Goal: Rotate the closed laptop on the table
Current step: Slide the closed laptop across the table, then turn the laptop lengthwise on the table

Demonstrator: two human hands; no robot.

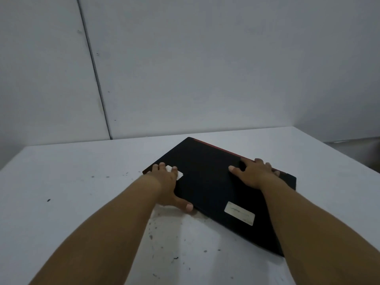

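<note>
A closed black laptop with a red strip along its far edge lies flat on the white table, turned at an angle so one corner points away from me. Two pale stickers show on its lid. My left hand grips the laptop's left corner, fingers on the lid and thumb along the near edge. My right hand holds the far right edge, thumb on the lid and fingers curled over the red strip. My right forearm hides part of the laptop's near right side.
The table carries dark specks and smudges near its front. A grey wall with a vertical seam rises right behind the table. The table's right edge drops off close to the laptop.
</note>
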